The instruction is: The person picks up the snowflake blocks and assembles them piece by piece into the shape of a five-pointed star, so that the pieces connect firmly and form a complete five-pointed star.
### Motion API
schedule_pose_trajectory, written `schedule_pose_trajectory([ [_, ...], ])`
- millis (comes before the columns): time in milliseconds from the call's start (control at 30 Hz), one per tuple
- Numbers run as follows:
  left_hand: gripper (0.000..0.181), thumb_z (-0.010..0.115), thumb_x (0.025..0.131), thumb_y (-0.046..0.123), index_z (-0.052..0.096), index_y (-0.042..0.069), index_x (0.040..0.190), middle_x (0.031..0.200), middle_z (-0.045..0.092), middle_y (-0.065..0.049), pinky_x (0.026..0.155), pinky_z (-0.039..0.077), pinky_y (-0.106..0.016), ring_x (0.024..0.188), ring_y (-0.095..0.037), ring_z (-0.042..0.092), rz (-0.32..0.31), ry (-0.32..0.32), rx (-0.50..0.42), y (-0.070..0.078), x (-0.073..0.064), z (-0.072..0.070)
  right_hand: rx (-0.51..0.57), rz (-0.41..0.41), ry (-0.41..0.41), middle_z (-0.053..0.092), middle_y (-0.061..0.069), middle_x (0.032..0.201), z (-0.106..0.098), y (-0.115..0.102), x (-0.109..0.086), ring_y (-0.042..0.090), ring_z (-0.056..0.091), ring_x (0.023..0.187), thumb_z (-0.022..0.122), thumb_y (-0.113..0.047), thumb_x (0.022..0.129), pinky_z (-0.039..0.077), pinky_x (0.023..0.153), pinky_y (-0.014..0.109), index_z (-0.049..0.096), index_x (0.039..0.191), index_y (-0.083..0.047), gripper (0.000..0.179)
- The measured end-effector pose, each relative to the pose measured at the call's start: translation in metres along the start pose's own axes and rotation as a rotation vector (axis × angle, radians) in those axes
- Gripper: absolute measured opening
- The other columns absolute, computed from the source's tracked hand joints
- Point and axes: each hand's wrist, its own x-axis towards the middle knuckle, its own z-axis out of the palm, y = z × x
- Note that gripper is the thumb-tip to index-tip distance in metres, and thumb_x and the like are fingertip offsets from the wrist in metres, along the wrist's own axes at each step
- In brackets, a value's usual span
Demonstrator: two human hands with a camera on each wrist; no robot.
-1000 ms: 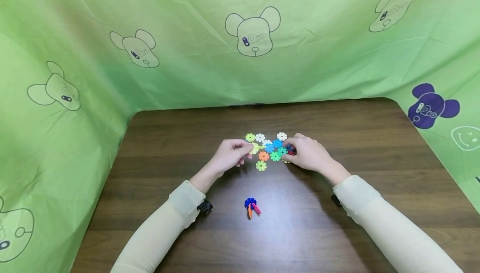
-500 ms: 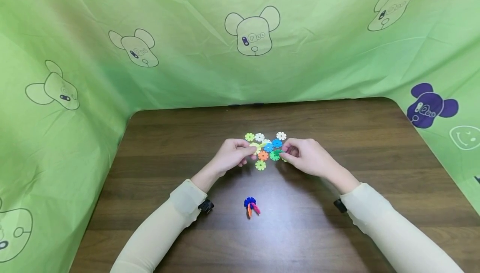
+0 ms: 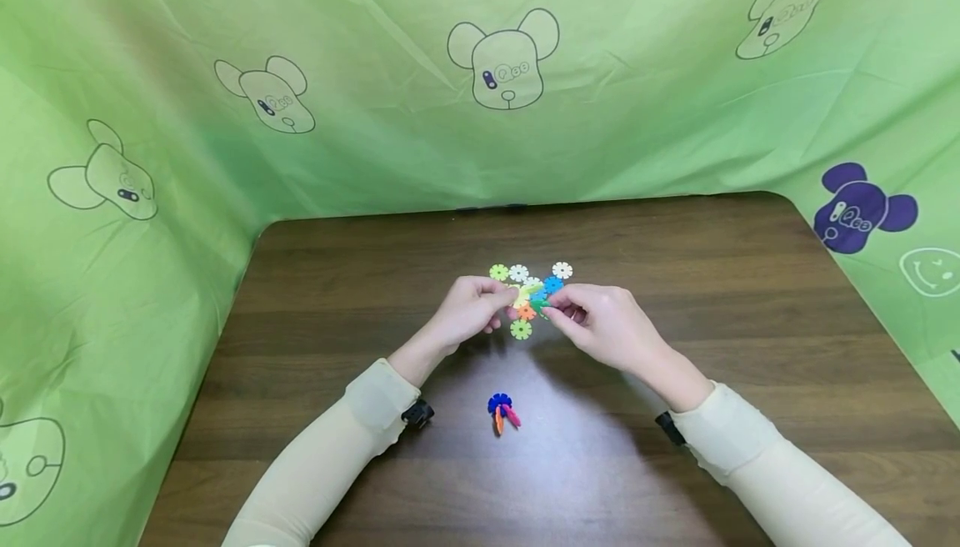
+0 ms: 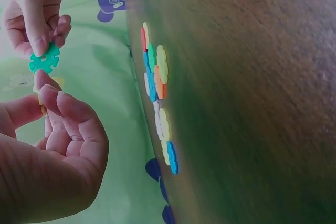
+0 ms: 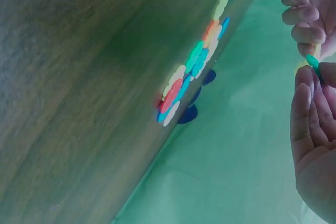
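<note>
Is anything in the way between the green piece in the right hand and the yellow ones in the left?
Nothing visible. The green notched disc in the right hand is right beside the yellow pieces pinched by the left hand. The left fingers partly hide those pieces, so I can't tell whether they touch.

a dark brown wood-grain table [image 3: 345,255] with rounded far corners carries a pale patch of reflected light [image 3: 551,447]. green cloth [image 3: 375,172] rises behind it and along both sides, creased in places. the print shows 5 outlined round-eared heads [image 3: 507,72], 1 solid purple head [image 3: 857,212] at the right and, just below that, 1 smiling face [image 3: 930,273] in white outline.
</note>
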Motion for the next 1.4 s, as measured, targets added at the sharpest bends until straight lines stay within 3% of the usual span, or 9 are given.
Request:
schedule_pose_trajectory([
  [333,0.031,0.066,0.103,0.024,0.075,-0.005,0.101,0.074,0.069,-0.001,0.056,0.045,-0.024,0.057,-0.01,0.051,0.019,-0.019,0.014,-0.002,-0.001,0.005,-0.024,-0.091,0.04,0.071,-0.004,0.08,0.005,0.001,-0.001,0.009,0.064,0.066,0.084,-0.007,0.083,0.056,0.058,0.031,0.075,0.091,-0.01,0.012],
  [700,0.032,0.066,0.103,0.021,0.073,-0.009,0.095,0.071,0.071,-0.005,0.053,0.034,-0.022,0.059,-0.013,0.053,0.083,-0.015,0.038,-0.006,-0.003,0.009,-0.05,-0.174,0.071,0.069,0.0,0.078,0.01,0.0,-0.004,0.007,0.055,0.061,0.085,-0.001,0.08,0.053,0.055,0.031,0.074,0.091,-0.006,0.016],
  [800,0.034,0.065,0.104,0.023,0.074,-0.009,0.096,0.071,0.071,-0.002,0.054,0.036,-0.023,0.06,-0.015,0.054,0.076,-0.023,0.048,-0.008,-0.003,0.009,-0.054,-0.171,0.083,0.071,0.001,0.079,0.011,0.001,-0.004,0.008,0.056,0.061,0.079,-0.016,0.094,0.053,0.055,0.031,0.075,0.091,-0.006,0.011],
  [900,0.035,0.063,0.106,0.025,0.074,-0.008,0.099,0.075,0.072,-0.004,0.056,0.04,-0.023,0.062,-0.015,0.054,0.063,-0.037,0.044,-0.01,-0.003,0.007,-0.04,-0.173,0.093,0.073,0.001,0.08,0.011,0.001,-0.003,0.007,0.058,0.061,0.062,-0.039,0.105,0.053,0.055,0.03,0.077,0.092,-0.005,0.039],
  [1000,0.036,0.062,0.106,0.027,0.075,-0.006,0.101,0.081,0.073,-0.012,0.056,0.041,-0.024,0.062,-0.013,0.054,0.052,-0.039,0.041,-0.011,-0.004,0.003,-0.016,-0.173,0.084,0.073,-0.001,0.08,0.011,0.001,0.0,0.007,0.062,0.063,0.053,-0.053,0.105,0.054,0.056,0.029,0.078,0.095,-0.007,0.053],
  [1100,0.036,0.062,0.106,0.028,0.075,-0.005,0.1,0.084,0.073,-0.015,0.055,0.041,-0.025,0.061,-0.013,0.053,0.041,-0.035,0.052,-0.011,-0.005,-0.001,0.0,-0.141,0.057,0.073,-0.002,0.081,0.007,0.002,-0.001,0.008,0.066,0.066,0.067,-0.049,0.1,0.055,0.058,0.031,0.079,0.096,-0.008,0.043],
  [1200,0.035,0.062,0.106,0.028,0.074,-0.005,0.1,0.081,0.072,-0.01,0.055,0.042,-0.026,0.062,-0.013,0.054,0.042,-0.067,0.085,-0.013,-0.004,-0.005,-0.03,-0.091,0.045,0.072,-0.005,0.081,0.0,0.01,-0.002,0.006,0.063,0.066,0.075,-0.029,0.094,0.055,0.059,0.031,0.079,0.095,-0.01,0.02],
  [1267,0.034,0.062,0.106,0.027,0.073,-0.004,0.098,0.08,0.071,-0.005,0.056,0.042,-0.026,0.065,-0.014,0.054,0.051,-0.121,0.141,-0.015,-0.004,-0.008,-0.065,-0.018,0.017,0.069,-0.007,0.078,-0.005,0.02,-0.001,0.006,0.058,0.064,0.074,-0.016,0.091,0.053,0.058,0.031,0.078,0.094,-0.01,0.008],
  [1400,0.032,0.062,0.106,0.026,0.07,-0.001,0.091,0.083,0.067,-0.01,0.061,0.045,-0.027,0.071,-0.016,0.055,0.102,-0.296,0.295,-0.017,-0.007,-0.011,-0.143,0.205,-0.148,0.066,-0.007,0.077,-0.016,0.042,0.005,0.009,0.057,0.065,0.07,-0.016,0.095,0.05,0.061,0.035,0.078,0.097,-0.01,0.011],
])
